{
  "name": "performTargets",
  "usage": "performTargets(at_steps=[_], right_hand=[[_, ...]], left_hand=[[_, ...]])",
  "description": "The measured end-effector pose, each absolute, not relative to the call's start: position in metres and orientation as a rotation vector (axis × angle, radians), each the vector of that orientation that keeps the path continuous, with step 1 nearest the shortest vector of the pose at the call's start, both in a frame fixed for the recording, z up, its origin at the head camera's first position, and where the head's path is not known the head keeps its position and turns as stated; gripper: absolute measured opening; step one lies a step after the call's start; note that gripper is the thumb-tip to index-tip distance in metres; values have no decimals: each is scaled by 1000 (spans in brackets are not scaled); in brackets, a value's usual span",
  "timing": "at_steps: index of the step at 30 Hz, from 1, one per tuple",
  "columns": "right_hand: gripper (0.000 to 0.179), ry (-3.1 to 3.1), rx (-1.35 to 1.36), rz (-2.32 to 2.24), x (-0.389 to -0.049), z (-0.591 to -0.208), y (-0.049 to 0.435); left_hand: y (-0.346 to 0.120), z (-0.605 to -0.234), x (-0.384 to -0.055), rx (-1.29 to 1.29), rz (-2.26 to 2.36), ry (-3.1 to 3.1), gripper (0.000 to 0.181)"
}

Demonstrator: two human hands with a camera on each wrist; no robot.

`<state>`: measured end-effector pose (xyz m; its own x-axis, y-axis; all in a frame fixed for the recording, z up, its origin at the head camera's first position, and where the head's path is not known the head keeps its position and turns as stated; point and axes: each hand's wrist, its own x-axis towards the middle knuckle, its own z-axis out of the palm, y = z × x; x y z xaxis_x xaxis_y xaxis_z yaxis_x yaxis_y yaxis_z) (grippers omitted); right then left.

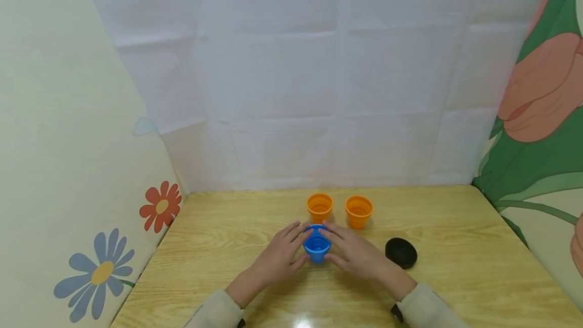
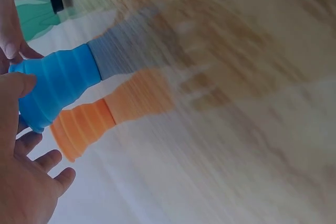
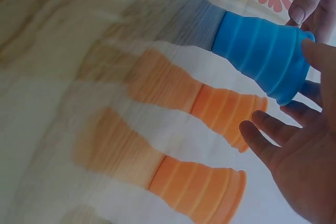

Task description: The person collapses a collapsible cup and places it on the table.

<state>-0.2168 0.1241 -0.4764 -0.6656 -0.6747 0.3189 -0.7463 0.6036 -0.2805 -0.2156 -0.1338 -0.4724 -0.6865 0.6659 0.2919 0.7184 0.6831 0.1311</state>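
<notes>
A blue ribbed cup [image 1: 317, 256] stands upright on the wooden table between two hands. The left hand [image 1: 280, 254] flanks it on the left, fairly straight fingers at the far rim and thumb by the near side. Mirroring it, the right hand [image 1: 360, 253] spreads its fingers along the right side. In the left wrist view the left thumb overlaps the rim of the blue cup [image 2: 63, 85]; the right thumb does likewise in the right wrist view [image 3: 262, 51]. How firmly either hand touches the cup cannot be told.
Behind the blue cup stand two orange ribbed cups, one straight behind [image 1: 320, 207] and one farther right [image 1: 359, 212]. A round black disc [image 1: 401, 253] lies right of the right hand. White cloth [image 1: 319, 90] hangs along the table's back edge, with flowered cloth at both sides.
</notes>
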Motion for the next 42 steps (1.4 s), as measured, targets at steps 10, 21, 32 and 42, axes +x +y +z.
performTargets(at_steps=[10,21,32,42], right_hand=[[42,-2662,1170,614,-222,-476,120],[35,-2606,1167,1015,-220,-477,126],[39,-2606,1120,1428,-205,-467,134],[20,-2560,1142,1409,-194,-464,138]], left_hand=[[-131,-479,-218,-1137,-482,-2640,52],[-127,-469,-212,-1094,-878,-2704,40],[-125,-460,-199,-1016,-1227,-2660,42],[-117,-455,-190,-1035,-1202,-2647,37]])
